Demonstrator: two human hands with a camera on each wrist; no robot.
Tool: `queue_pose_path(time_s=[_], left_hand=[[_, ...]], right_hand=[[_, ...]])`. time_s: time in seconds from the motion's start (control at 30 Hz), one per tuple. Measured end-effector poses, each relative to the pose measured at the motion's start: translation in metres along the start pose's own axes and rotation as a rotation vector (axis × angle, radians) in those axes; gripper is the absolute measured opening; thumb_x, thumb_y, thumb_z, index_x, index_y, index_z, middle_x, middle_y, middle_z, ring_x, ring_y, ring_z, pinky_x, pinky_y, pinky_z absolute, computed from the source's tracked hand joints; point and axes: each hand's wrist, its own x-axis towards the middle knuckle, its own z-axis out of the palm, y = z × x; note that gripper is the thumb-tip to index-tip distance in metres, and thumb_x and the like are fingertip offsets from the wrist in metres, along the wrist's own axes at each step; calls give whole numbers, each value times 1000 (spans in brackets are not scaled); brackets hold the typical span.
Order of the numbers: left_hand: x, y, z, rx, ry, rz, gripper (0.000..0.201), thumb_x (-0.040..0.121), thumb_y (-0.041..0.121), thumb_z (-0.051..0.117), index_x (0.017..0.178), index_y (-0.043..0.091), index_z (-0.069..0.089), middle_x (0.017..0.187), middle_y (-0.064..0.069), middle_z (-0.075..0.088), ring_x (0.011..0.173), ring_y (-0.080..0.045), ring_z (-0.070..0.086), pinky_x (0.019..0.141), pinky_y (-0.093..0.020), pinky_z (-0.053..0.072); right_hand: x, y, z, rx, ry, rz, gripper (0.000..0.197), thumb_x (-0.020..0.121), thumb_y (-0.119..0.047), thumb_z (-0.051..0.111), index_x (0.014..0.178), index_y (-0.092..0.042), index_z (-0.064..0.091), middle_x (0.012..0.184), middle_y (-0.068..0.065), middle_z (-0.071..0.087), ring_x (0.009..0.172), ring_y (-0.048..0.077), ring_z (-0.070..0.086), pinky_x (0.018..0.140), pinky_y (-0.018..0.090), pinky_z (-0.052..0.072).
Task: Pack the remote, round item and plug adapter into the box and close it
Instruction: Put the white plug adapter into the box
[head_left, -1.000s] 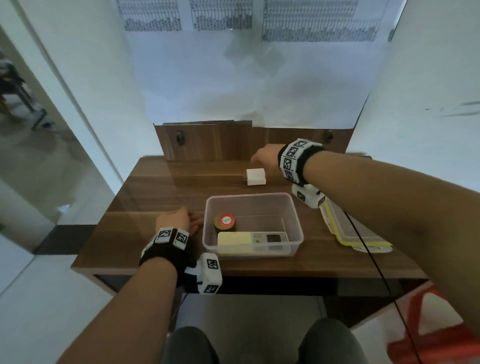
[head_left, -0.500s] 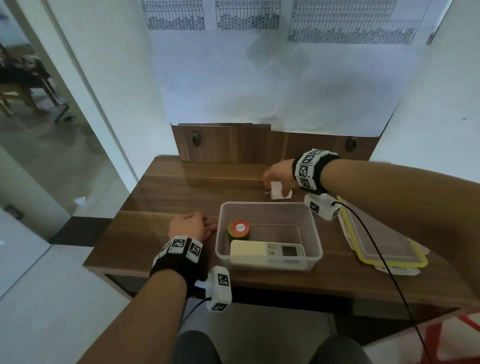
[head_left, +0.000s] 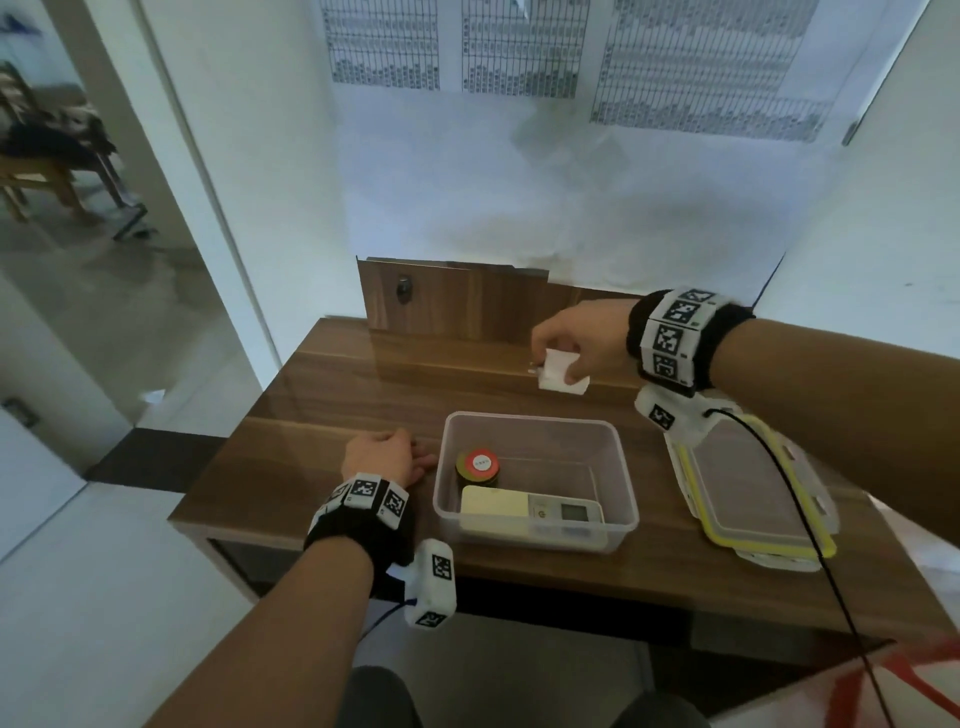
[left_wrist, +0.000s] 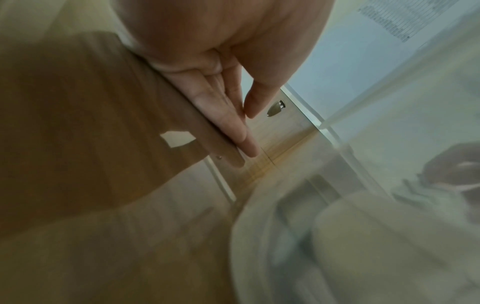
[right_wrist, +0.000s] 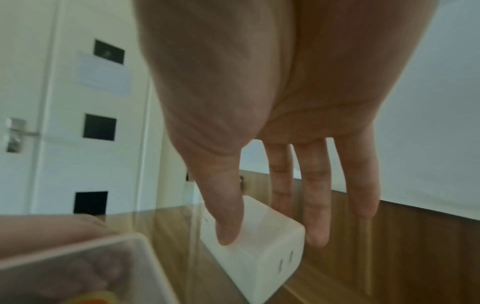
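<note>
Wall charts (head_left: 524, 47) unreadable; right hand (head_left: 582, 343) pinches plug adapter (head_left: 558, 371).

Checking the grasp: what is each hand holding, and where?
Right hand pinches the plug adapter by opposite side faces, thumb against fingers. Left hand holds nothing.

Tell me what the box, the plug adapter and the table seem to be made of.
Box: likely clear plastic; contents show through its walls.
Plug adapter: apparently white matte plastic, smooth with rounded edges.
Table: wood or wood-look laminate; grain and glossy reflections.

Glossy wood-grain table (head_left: 332, 405), translucent plastic box (head_left: 535, 525), smooth matt white plastic plug adapter (head_left: 558, 375).
</note>
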Motion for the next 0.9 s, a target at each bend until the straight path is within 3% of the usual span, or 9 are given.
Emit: queue_pose_path(time_s=[0.07, 0.2, 0.27, 0.4, 0.53, 0.73, 0.9], left_hand=[[-3, 0, -1, -22, -19, -4, 22, 90, 19, 63, 102, 2, 69, 73, -10, 75, 57, -18, 73, 55, -28, 56], [-7, -1, -3, -70, -70, 34, 45, 85, 38, 70, 116, 5, 65, 73, -8, 75, 72, -22, 75, 70, -35, 60], [-12, -1, -3, -73, -92, 58, 51, 84, 42, 71, 119, 6, 64, 81, -8, 74, 77, -21, 74, 71, -34, 60], [-21, -3, -5, -96, -120, 130, 43, 85, 39, 72, 108, 4, 65, 86, -10, 73, 77, -23, 73, 79, -37, 60], [-26, -4, -9, -94, -160, 157, 38, 87, 40, 69, 93, 3, 70, 88, -13, 74, 77, -24, 71, 73, -33, 57], [-25, -1, -9, -76, -175, 130, 35, 88, 40, 67, 96, 6, 69, 88, -9, 74, 74, -19, 71, 59, -25, 52], [-22, -5, -8, -54, -175, 151, 27, 89, 35, 67, 90, 8, 70, 84, -9, 74, 74, -20, 71, 66, -28, 54]], right_hand=[[-15, -17, -4, 17, 20, -34, 36, 85, -29, 69, 118, -30, 55, 109, -4, 59, 94, 16, 55, 82, 35, 50], [-39, -50, 6, -6, 4, -92, 36, 88, -28, 65, 122, -28, 54, 103, -6, 55, 95, 16, 54, 84, 34, 49], [-44, -62, 19, -12, -23, -105, 39, 89, -25, 64, 127, -28, 53, 111, -2, 57, 102, 18, 55, 88, 35, 49], [-37, -73, 46, -58, -114, -65, 45, 90, -23, 63, 133, -28, 50, 126, 3, 58, 110, 23, 58, 89, 38, 50], [-28, -76, 62, -100, -164, -62, 49, 90, -20, 64, 136, -28, 49, 130, 4, 59, 113, 25, 58, 90, 38, 51], [-25, -77, 69, -68, -194, -61, 51, 90, -19, 63, 138, -27, 47, 130, 3, 59, 115, 24, 57, 94, 37, 48], [-31, -73, 63, 18, -127, -17, 59, 90, -27, 64, 144, -27, 40, 130, 3, 60, 112, 23, 59, 93, 37, 50]])
